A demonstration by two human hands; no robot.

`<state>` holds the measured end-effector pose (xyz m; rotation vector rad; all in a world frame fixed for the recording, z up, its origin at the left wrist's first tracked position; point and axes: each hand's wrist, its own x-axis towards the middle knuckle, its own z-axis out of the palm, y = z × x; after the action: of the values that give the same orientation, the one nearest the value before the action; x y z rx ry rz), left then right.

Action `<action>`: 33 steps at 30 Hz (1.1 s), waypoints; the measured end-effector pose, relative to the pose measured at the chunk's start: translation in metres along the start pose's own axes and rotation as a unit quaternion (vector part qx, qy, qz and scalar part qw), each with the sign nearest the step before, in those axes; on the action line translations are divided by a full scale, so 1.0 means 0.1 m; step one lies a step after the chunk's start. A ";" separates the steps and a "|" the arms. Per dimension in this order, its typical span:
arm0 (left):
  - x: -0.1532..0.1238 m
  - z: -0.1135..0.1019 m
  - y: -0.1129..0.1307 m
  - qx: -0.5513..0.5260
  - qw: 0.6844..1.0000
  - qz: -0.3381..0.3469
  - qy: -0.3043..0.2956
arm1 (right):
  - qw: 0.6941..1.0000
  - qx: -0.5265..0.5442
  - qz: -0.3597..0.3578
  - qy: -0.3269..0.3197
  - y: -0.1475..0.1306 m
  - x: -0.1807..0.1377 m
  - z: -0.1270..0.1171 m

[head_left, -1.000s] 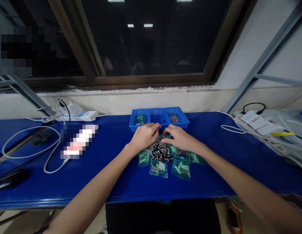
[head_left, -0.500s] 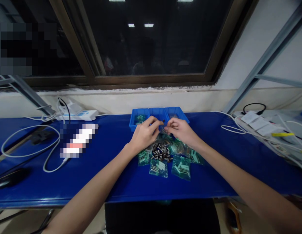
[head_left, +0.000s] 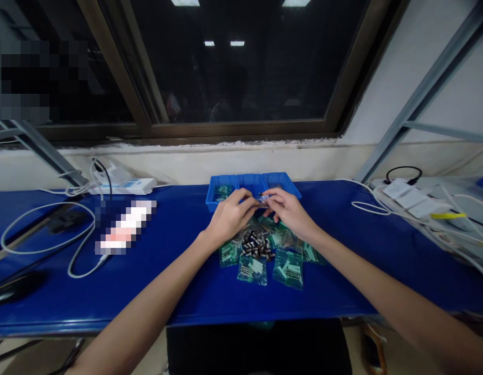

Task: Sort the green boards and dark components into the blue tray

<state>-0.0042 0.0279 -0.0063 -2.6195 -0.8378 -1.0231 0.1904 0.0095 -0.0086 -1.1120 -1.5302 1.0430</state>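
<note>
Between my hands, just in front of the blue bins, is a small clear plastic bag. My left hand pinches its left side, fingers bent. My right hand closes on the bag's right side, with thumb and fingertips together near its top. What lies inside the bag is too small to tell. Below my hands sits a pile of small black-and-silver cylindrical parts. Around it lie several clear bags with screws and pale plugs, among them a front bag and a right bag.
Three joined blue bins stand at the back; the left one has small bags in it. White cables and a power strip lie at the left, with a black mouse near the front. White adapters and cables lie at the right.
My right hand has turned and its fingers have come over the bag's top. A small dark part that showed between my hands is now mostly hidden. My left hand has hardly moved.
</note>
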 end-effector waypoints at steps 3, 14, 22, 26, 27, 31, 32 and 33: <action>0.00 0.01 0.00 -0.015 1.000 -0.020 0.015 | 0.998 -0.049 -0.033 0.005 0.03 0.00 -0.01; 0.01 0.00 0.05 -0.059 0.997 -0.033 0.024 | 0.968 -0.203 -0.142 0.033 -0.07 -0.09 0.05; 0.01 -0.06 0.09 -0.047 0.998 -0.020 -0.048 | 0.988 -0.107 -0.112 0.021 -0.07 -0.06 0.01; 0.01 -0.07 0.08 -0.029 0.999 -0.031 -0.034 | 0.979 -0.131 -0.152 0.041 -0.07 -0.07 0.03; 0.01 -0.06 0.08 -0.027 0.999 -0.032 -0.034 | 0.977 -0.134 -0.159 0.044 -0.07 -0.08 0.03; 0.00 -0.05 0.09 -0.025 0.999 -0.025 -0.041 | 0.976 -0.138 -0.161 0.044 -0.10 -0.09 0.03; 0.00 -0.05 0.10 -0.024 0.999 -0.022 -0.042 | 0.977 -0.138 -0.159 0.043 -0.11 -0.10 0.02; 0.00 -0.06 0.10 -0.023 0.999 -0.020 -0.043 | 0.977 -0.137 -0.159 0.043 -0.11 -0.10 0.02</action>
<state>-0.0014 0.0176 -0.0021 -2.7129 -0.8990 -0.9551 0.1879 -0.0026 -0.0004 -1.0373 -1.7477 0.5714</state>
